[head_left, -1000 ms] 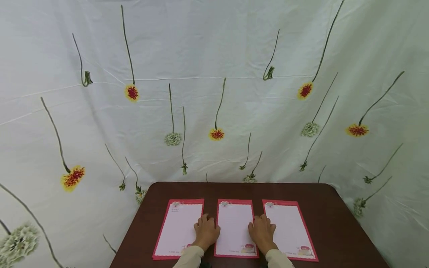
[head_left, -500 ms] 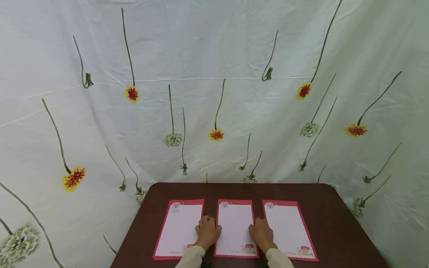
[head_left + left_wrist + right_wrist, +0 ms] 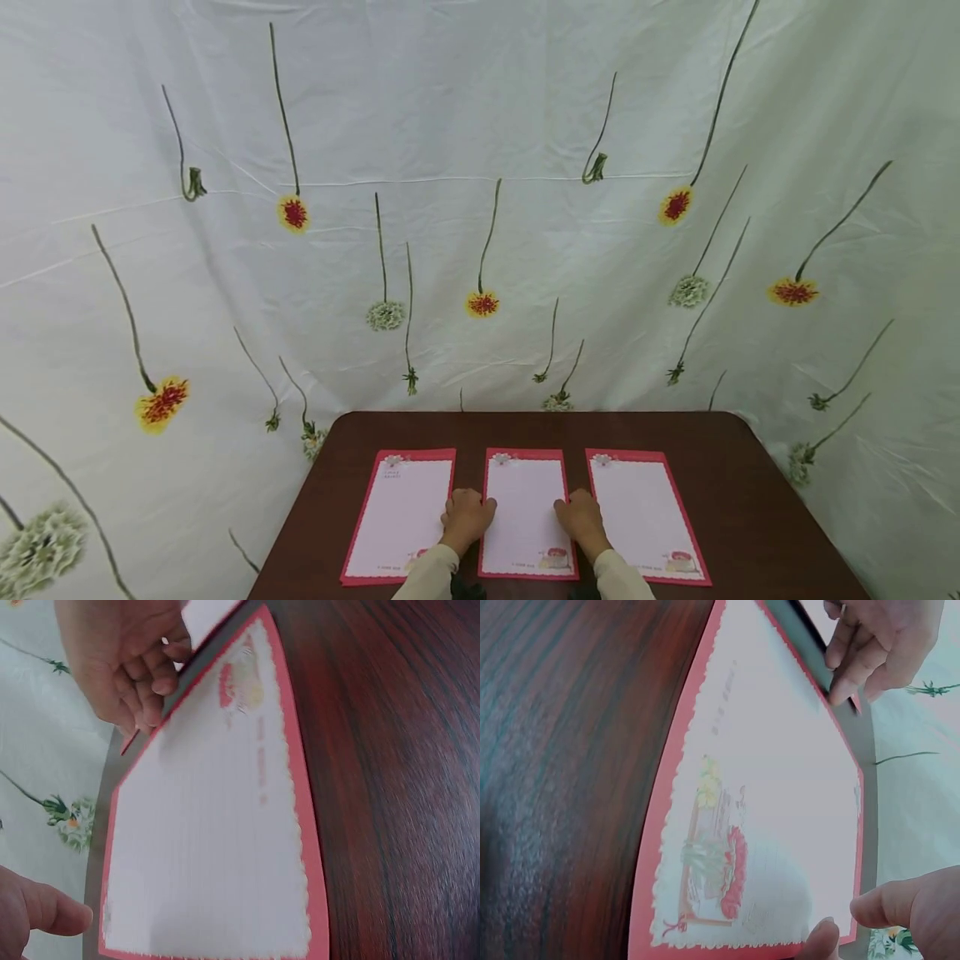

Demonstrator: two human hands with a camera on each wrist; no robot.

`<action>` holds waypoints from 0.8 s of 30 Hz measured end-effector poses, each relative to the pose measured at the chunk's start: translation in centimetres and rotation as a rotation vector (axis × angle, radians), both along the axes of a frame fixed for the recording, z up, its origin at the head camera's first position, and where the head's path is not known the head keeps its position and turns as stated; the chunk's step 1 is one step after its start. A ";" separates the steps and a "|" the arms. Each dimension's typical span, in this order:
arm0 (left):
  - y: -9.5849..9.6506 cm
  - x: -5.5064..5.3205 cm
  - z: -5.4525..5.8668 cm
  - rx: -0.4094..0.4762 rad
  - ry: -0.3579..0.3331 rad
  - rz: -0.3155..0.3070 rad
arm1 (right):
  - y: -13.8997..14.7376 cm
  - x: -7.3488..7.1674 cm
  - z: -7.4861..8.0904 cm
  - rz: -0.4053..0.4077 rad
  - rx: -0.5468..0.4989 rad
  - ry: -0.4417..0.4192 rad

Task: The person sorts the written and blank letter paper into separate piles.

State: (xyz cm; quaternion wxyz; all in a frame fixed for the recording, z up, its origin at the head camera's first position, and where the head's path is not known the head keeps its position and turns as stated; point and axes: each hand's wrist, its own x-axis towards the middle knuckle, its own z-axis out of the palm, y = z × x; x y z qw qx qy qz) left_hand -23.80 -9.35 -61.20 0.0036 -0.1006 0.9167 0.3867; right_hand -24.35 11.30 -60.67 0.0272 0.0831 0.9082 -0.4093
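Observation:
Three white sheets with red borders lie side by side on a dark brown table: a left sheet (image 3: pixel 401 521), a middle sheet (image 3: pixel 525 508) and a right sheet (image 3: pixel 645 517). In the head view my left hand (image 3: pixel 468 518) is between the left and middle sheets, its thumb at the middle sheet's left edge. My right hand (image 3: pixel 582 521) is at that sheet's right edge, overlapping the right sheet's side. Both hands' fingers are loosely bent, with nothing gripped. In the right wrist view, my right thumb (image 3: pixel 889 901) and a fingertip (image 3: pixel 823 937) are by the sheet's border.
The table (image 3: pixel 757 517) has bare wood to the right of the sheets. Behind it hangs a pale curtain (image 3: pixel 450 108) printed with flowers on stems. Each sheet has a cake picture near its lower right corner.
Fingers that were more spread out have drawn in on both hands. Both hands have shifted slightly toward me, while the sheets stay almost where they were.

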 end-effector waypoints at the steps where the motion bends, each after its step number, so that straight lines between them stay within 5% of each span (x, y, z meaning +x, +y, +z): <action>1: 0.0 0.0 0.0 0.005 -0.006 0.003 | -0.1 0.0 0.0 -0.003 -0.005 -0.006; 15: -0.5 0.4 0.0 0.181 -0.050 0.041 | -0.1 0.4 0.3 -0.050 -0.090 0.031; 24: -0.1 -0.2 -2.0 0.209 -0.030 0.088 | -0.1 0.1 -0.7 -0.076 -0.047 0.171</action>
